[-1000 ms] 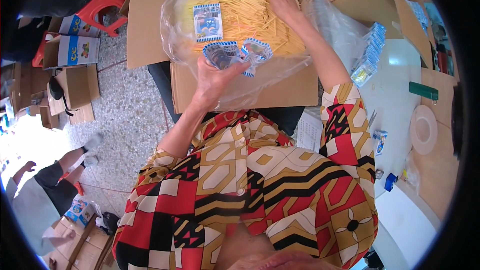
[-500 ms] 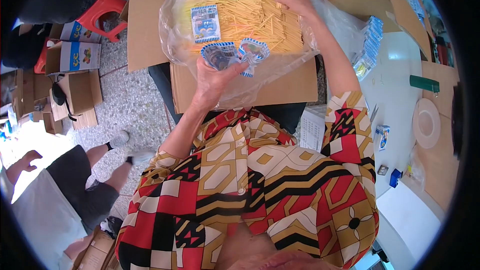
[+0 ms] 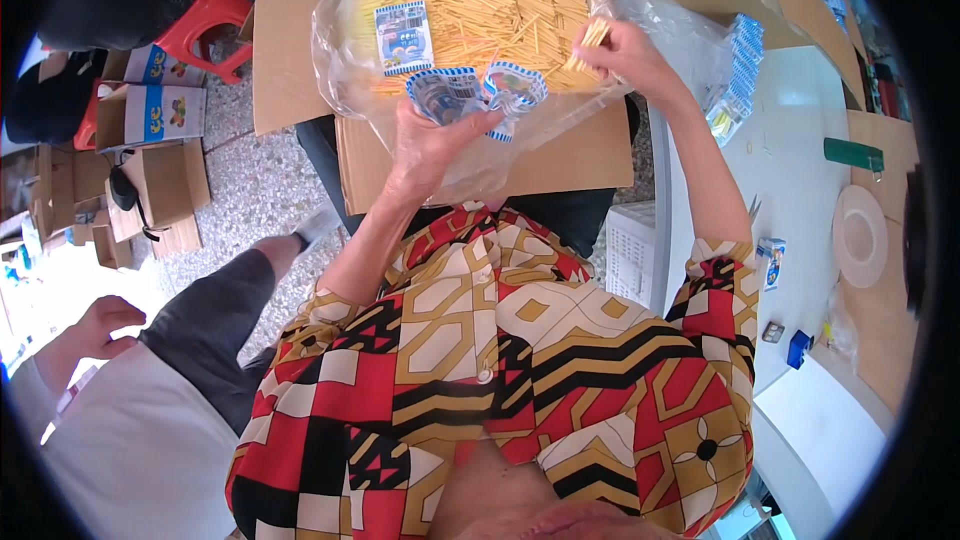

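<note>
My left hand (image 3: pixel 432 138) holds a small blue-and-white printed paper packet (image 3: pixel 478 95) with a scalloped edge, just in front of a cardboard box (image 3: pixel 560 155). The box is lined with a clear plastic bag (image 3: pixel 345 15) full of thin yellow sticks (image 3: pixel 500 10). A blue-and-white printed card (image 3: pixel 403 37) lies on the stick pile. My right hand (image 3: pixel 625 55) pinches a small bunch of yellow sticks (image 3: pixel 592 38) at the right side of the bag, close to the packet.
A white table (image 3: pixel 800 170) on my right carries blue packets (image 3: pixel 738 65), a white tape roll (image 3: pixel 860 237), a green object (image 3: pixel 853 153) and small boxes. Another person in white top and dark trousers (image 3: pixel 200 340) walks at lower left. Cardboard boxes (image 3: pixel 160 190) and a red stool (image 3: pixel 205 25) stand on the floor.
My right hand drew back from deep in the stick pile, coming out with a small bunch of sticks. The other person walked closer along the left.
</note>
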Available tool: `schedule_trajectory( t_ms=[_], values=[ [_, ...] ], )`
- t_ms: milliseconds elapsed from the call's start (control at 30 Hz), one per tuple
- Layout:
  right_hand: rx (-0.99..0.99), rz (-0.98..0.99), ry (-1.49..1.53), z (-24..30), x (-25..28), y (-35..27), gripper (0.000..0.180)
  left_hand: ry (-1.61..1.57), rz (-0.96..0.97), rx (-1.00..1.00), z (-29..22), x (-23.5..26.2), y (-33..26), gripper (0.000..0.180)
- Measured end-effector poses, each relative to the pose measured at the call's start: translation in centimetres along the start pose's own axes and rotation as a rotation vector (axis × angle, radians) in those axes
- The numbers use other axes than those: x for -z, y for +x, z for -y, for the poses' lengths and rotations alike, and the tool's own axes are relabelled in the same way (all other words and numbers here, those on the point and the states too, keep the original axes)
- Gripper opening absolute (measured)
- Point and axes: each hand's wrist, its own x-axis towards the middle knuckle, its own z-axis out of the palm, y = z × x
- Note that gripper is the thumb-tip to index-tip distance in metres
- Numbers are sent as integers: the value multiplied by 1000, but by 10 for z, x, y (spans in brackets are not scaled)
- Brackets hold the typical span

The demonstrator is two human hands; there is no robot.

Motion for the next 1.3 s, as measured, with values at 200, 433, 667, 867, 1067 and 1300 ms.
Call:
schedule_trajectory(
  t_ms=[200, 433, 667, 867, 1067, 1300],
  values=[
    [335, -30, 300, 81, -20, -37, 6, 73, 14, -4, 6, 3, 2, 18],
    [316, 70, 106, 100, -38, -44, 10, 6, 40, -12, 9, -4, 4, 21],
    [276, 49, -102, 109, -45, -45, 11, 51, 100, -64, 6, -2, 3, 27],
    [291, 52, -126, 114, -49, -49, 10, 107, 98, -66, 7, -2, 2, 25],
    [315, 70, -146, 113, -47, -47, 9, 131, 83, -82, 6, -4, 4, 23],
    [386, -15, -168, 122, -34, -44, 14, 135, 43, 18, -3, -12, 13, 24]
  ],
)
